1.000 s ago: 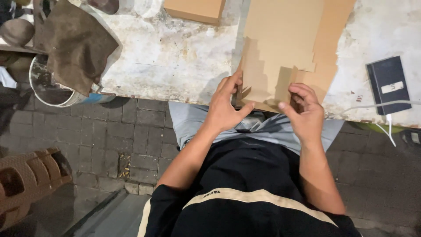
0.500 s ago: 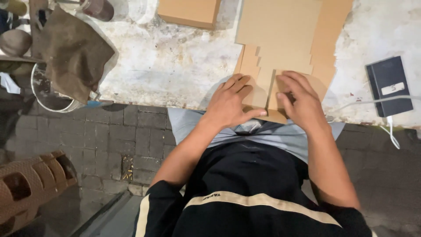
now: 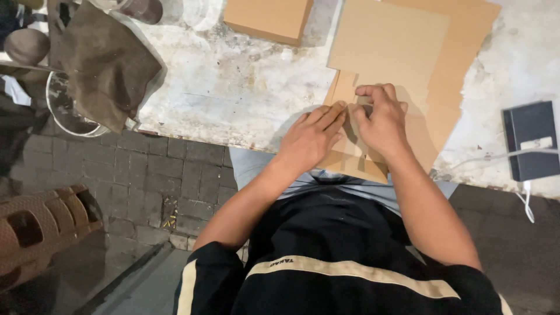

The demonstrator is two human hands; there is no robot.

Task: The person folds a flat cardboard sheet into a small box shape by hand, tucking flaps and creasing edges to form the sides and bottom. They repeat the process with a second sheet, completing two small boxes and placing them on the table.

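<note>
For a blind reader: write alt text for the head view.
Both hands, left hand and right hand, press flat on a cut cardboard sheet at the edge of a stained white table. A cardboard box, brown cloth and dark notebook lie nearby.

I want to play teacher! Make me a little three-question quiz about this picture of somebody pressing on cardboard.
1. True or false: both hands rest on the flat brown cardboard sheet at the edge of the stained white table.
2. Which thing lies at the table's right side, by the right hand? A) a dark rectangular notebook-like case B) a red cup C) a pair of scissors
3. Fill in: the crumpled brown cloth hangs over the table's ____ corner, on the side of the left hand.

Key
1. True.
2. A, the dark rectangular case, with a white cable across it.
3. Left.
</note>
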